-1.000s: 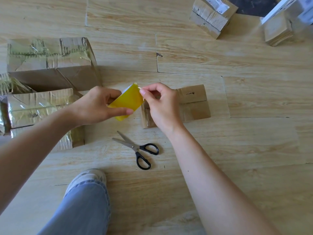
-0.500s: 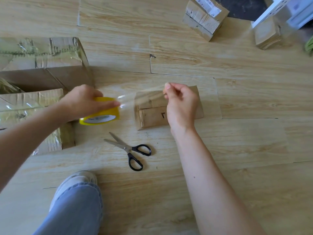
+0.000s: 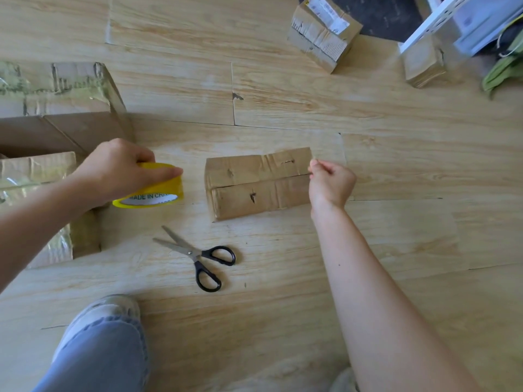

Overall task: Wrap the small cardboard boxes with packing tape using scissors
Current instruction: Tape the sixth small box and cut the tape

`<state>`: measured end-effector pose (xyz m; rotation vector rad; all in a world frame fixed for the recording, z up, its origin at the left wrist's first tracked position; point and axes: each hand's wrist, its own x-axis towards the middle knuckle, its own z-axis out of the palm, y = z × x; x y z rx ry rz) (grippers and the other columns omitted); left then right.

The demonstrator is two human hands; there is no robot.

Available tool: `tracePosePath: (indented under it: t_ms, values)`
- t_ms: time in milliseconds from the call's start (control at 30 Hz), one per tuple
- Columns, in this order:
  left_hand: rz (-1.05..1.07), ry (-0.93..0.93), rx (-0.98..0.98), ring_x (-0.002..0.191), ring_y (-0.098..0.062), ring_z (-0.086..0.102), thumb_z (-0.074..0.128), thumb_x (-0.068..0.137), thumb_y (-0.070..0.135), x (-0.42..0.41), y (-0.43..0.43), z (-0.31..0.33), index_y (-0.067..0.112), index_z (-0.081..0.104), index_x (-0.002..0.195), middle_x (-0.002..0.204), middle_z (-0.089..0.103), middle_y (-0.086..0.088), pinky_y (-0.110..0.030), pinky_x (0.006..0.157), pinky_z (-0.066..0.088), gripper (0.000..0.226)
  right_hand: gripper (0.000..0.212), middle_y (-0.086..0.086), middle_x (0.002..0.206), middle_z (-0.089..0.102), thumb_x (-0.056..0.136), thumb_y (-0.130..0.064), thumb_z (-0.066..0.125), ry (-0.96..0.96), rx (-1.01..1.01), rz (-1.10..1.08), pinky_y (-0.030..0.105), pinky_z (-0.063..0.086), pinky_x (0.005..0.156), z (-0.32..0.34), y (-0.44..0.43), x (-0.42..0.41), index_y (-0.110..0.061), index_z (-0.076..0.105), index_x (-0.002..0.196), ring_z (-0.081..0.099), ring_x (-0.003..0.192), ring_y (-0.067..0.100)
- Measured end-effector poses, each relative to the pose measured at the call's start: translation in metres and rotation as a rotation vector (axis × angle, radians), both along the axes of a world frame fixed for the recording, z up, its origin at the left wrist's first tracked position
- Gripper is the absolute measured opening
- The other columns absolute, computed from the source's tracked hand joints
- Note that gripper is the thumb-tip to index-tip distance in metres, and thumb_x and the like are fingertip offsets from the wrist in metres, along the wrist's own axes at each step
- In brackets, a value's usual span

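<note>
Small cardboard box (image 3: 259, 183): centre of floor (image 3: 368, 250), seam up, running L–R.
Right hand (image 3: 331, 181): at box's R end, thumb & forefinger pinching tape end; clear strip too faint to trace.
Tape roll (image 3: 152, 190): just L of box, gripped by left hand (image 3: 121, 171), fingers (image 3: 167, 174) curled over rim.
Method: keep strip taut, centre over seam, stick R end first, smooth toward roll.
Scissors (image 3: 198, 256): near, lying open, for cut at roll side.
</note>
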<state>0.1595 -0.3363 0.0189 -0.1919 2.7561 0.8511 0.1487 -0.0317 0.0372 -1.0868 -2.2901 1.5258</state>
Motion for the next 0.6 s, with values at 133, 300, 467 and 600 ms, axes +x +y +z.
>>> tracePosePath:
  t_ms: [133,300,467,600]
  values:
    - [0.078,0.058,-0.014,0.054,-0.014,0.049,0.067,0.064,0.070,-0.005,0.001,-0.001,0.020,0.061,0.052,0.050,0.048,-0.004,-0.023,0.047,0.035,0.052,0.012,0.013,0.097,0.073,0.091,-0.009,0.064,0.009,0.095,0.042,0.042,0.054,0.090,-0.005,0.001,-0.010,-0.002,0.071,0.097,0.069,0.093,0.028]
    - [0.075,0.043,-0.029,0.056,-0.014,0.051,0.070,0.068,0.064,-0.008,0.005,0.000,0.018,0.063,0.055,0.056,0.055,-0.008,-0.025,0.048,0.036,0.049,0.012,0.010,0.098,0.073,0.093,-0.012,0.063,-0.016,0.173,0.072,0.034,0.053,0.088,-0.011,0.002,-0.014,-0.005,0.071,0.098,0.068,0.094,0.025]
    - [0.049,-0.010,-0.030,0.055,-0.020,0.049,0.069,0.073,0.060,-0.007,0.010,0.000,0.008,0.063,0.059,0.059,0.055,-0.014,-0.028,0.049,0.036,0.054,0.013,0.009,0.096,0.072,0.093,-0.012,0.061,-0.027,0.343,0.130,0.025,0.046,0.076,-0.014,0.002,-0.014,-0.007,0.072,0.096,0.066,0.092,0.023]
    - [0.059,-0.054,-0.060,0.057,-0.021,0.046,0.068,0.074,0.059,-0.009,0.016,-0.002,0.002,0.063,0.066,0.060,0.049,-0.015,-0.030,0.052,0.035,0.058,0.010,0.009,0.100,0.069,0.093,-0.013,0.060,-0.024,0.544,0.202,0.026,0.041,0.074,-0.018,-0.001,-0.013,-0.007,0.068,0.096,0.063,0.096,0.026]
